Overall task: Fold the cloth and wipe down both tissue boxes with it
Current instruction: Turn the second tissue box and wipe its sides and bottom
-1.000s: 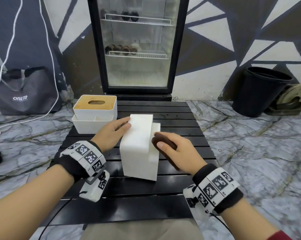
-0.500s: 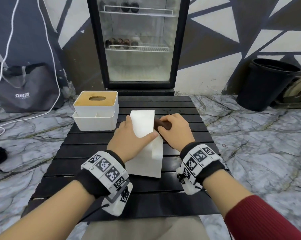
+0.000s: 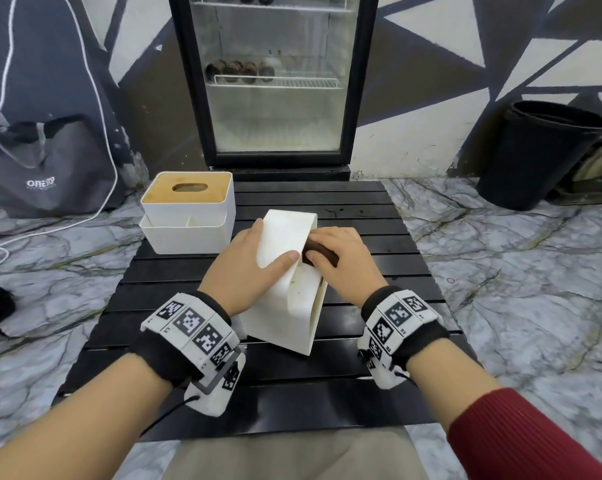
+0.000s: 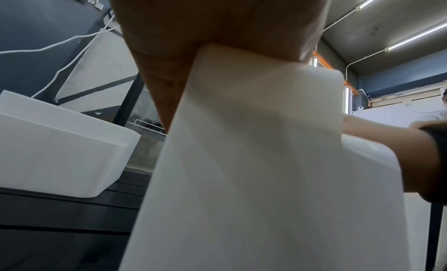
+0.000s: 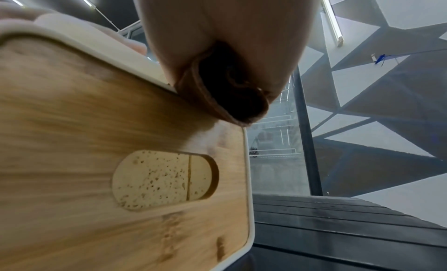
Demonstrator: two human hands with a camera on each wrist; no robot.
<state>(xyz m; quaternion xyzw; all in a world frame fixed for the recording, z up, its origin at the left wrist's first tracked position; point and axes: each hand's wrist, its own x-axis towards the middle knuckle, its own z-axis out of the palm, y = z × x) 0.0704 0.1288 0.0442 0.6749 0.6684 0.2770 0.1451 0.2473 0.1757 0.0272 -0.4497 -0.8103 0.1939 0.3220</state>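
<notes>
Since a moment ago, both hands have moved toward the far end of the white tissue box (image 3: 285, 289), which lies on its side on the black slatted table (image 3: 379, 237), its wooden lid facing right. The left hand (image 3: 247, 268) lies over the box's upper white face, fingers straight and relaxed across the far left edge and thumb stretched flat over the top, steadying it. The right hand (image 3: 341, 261) has its fingers curled around the folded brown cloth (image 3: 320, 258) and presses it against the lid side near the box's far end. From the head view, only a dark strip of cloth shows between the fingers; the lid is almost entirely hidden behind the box's top edge and the hand.

The right wrist view shows the lid's wood grain and its oval slot (image 5: 164, 179), blurred, with the cloth (image 5: 232, 101) bunched under the palm at the lid's white rim. The fingertips are cut off at the top of that picture. The left wrist view is mostly filled by the box's white wall (image 4: 254, 160) and the underside of the palm (image 4: 217, 22).

A second tissue box (image 3: 188, 213), upright with a wooden lid, stands at the table's far left, apart from both hands.
</notes>
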